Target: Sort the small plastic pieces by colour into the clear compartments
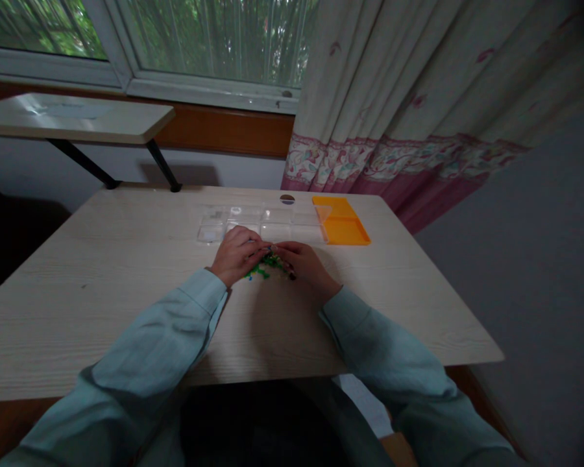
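A small heap of green, yellow, blue and dark pieces [272, 261] lies on the table between my hands, too small to name by kind. My left hand [241, 254] is at the heap's left side, its fingers bent and close together. From the right, my right hand [304, 263] reaches in with its fingers curled over the heap's edge. The fingertips of both hands nearly meet at the back of the heap. Whatever they pinch is hidden. Just behind them is a clear plastic compartment box [277, 231], partly covered by my left hand.
An orange tray [348, 224] adjoins the clear box on the right. Behind the box, a round dark disc [287, 199] sits near the table's back edge. A raised white shelf [87, 120] on black legs stands at the back left. A curtain [370, 143] hangs behind the table.
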The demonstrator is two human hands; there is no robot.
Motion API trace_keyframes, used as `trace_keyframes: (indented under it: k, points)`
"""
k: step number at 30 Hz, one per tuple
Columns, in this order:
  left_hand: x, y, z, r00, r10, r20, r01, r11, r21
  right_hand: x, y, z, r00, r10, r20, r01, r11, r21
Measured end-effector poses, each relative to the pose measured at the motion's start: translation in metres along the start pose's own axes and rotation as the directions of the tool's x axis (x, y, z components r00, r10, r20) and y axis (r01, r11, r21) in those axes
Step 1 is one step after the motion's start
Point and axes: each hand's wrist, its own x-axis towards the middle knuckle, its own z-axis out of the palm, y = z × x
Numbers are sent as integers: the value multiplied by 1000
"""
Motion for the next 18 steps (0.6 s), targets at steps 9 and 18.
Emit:
trace_keyframes:
  k: [9,18]
  points:
    - [0,-1,1,999,35,-27,-35,999,5,3,4,-2,1000,-12,14,12,1000,-21]
    - [0,-2,2,998,-21,-63,21,1000,2,4,5,-3,1000,-16,24,17,999,-49]
